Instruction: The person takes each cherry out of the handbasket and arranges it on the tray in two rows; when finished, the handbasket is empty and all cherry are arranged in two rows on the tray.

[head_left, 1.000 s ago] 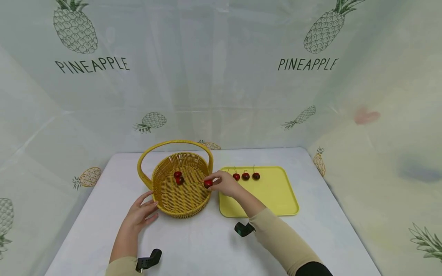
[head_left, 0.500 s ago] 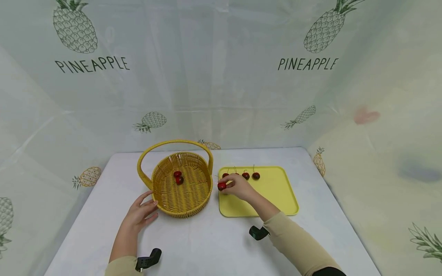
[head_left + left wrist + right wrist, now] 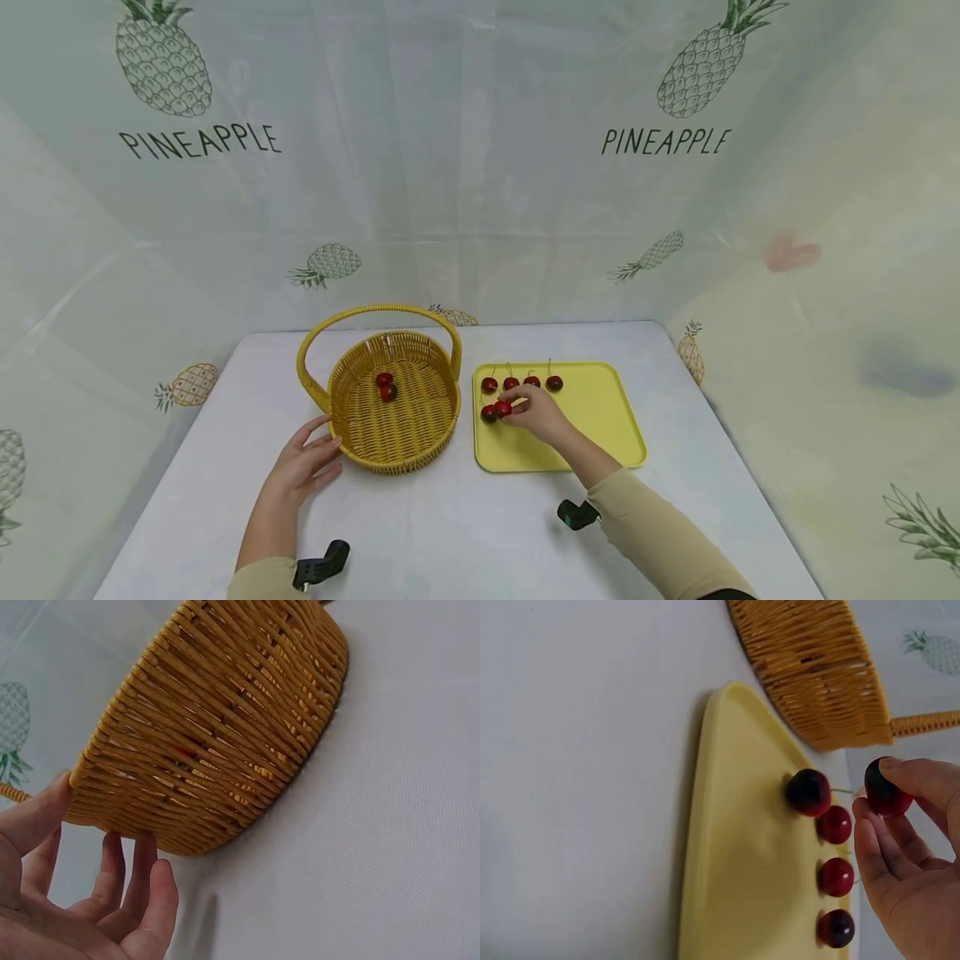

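Note:
A dark-red cherry (image 3: 889, 787) is pinched between the thumb and fingers of my right hand (image 3: 536, 417), above the left part of the yellow tray (image 3: 592, 437). Another cherry (image 3: 489, 413) rests on the tray just left of it. Along the tray's back edge lies a row of several stemmed cherries (image 3: 554, 382). The fingers of my left hand (image 3: 300, 467) are spread and touch the rim and outer side of the yellow wicker basket (image 3: 225, 712). Inside the basket are two cherries (image 3: 387, 392), side by side.
The basket's arched handle (image 3: 375, 308) rises over its back. Basket and tray stand close together on a white-covered table (image 3: 442, 533). A pineapple-print sheet (image 3: 480, 167) hangs behind and at both sides.
My right hand has moved right, from the basket's right rim to over the tray, with a cherry in its fingers. My left hand stays at the basket, which has not moved.

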`<state>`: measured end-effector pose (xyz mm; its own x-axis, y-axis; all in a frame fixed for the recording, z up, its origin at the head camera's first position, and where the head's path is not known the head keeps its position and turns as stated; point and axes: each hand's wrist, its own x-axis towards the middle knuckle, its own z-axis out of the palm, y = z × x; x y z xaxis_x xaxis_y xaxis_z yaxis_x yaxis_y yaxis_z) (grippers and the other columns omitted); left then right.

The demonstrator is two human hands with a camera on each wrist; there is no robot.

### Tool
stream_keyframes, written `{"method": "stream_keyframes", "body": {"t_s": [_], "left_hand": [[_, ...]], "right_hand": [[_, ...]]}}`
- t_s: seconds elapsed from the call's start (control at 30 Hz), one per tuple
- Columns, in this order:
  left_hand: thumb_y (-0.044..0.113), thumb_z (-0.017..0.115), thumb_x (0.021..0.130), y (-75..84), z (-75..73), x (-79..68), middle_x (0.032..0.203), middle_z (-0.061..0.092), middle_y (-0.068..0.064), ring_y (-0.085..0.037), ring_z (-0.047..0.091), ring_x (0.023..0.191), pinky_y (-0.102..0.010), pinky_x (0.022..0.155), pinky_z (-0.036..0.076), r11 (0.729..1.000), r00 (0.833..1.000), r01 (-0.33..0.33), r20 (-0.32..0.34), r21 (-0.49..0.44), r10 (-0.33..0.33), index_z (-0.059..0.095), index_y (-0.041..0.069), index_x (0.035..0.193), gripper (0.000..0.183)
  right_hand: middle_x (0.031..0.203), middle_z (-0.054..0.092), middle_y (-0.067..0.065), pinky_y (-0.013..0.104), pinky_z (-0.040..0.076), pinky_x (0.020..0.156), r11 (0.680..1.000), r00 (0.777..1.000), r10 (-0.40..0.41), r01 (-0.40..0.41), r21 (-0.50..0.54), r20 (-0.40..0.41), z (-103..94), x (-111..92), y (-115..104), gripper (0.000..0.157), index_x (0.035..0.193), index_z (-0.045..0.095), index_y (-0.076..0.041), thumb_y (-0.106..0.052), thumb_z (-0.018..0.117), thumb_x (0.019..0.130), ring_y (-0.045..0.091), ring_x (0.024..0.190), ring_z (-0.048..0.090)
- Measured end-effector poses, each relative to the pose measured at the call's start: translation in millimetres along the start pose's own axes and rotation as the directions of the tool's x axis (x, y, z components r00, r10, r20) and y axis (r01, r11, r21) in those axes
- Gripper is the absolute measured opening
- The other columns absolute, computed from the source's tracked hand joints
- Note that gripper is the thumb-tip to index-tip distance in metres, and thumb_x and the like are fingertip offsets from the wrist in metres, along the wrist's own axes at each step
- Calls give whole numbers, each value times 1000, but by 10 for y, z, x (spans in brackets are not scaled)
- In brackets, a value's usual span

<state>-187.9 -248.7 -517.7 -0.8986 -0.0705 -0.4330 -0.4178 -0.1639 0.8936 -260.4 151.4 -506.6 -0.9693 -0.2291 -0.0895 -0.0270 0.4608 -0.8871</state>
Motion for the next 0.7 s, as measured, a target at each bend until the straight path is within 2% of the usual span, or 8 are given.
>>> {"method": "stream_keyframes", "body": {"t_s": [0.3, 0.53, 0.7], "left_hand": [[12, 66, 95, 8, -5, 3, 133, 46, -11, -9, 63, 95, -42, 90, 50, 1000, 1000, 8, -7, -2, -8, 30, 18, 151, 67], [13, 66, 95, 5, -18, 16, 131, 48, -9, -10, 63, 95, -41, 89, 50, 1000, 1000, 9, 2, -7, -9, 28, 18, 152, 69], [12, 66, 94, 7, -6, 7, 131, 49, -10, -10, 63, 95, -40, 87, 51, 1000, 1000, 3, 4, -4, -3, 27, 18, 152, 70]], "right_hand": [[109, 62, 9, 31, 54, 69, 1000, 997, 31, -31, -1, -77, 21, 5, 206, 29, 105, 70, -4, 2, 79, 78, 20, 84, 64], [111, 63, 7, 32, 53, 70, 998, 993, 53, -55, -13, -103, 35, 42, 332, 27, 105, 70, -6, 0, 79, 79, 19, 85, 63], [107, 64, 4, 33, 52, 71, 996, 990, 80, -85, -38, -115, 31, 76, 366, 28, 104, 71, -7, -3, 80, 79, 18, 84, 62]]}}
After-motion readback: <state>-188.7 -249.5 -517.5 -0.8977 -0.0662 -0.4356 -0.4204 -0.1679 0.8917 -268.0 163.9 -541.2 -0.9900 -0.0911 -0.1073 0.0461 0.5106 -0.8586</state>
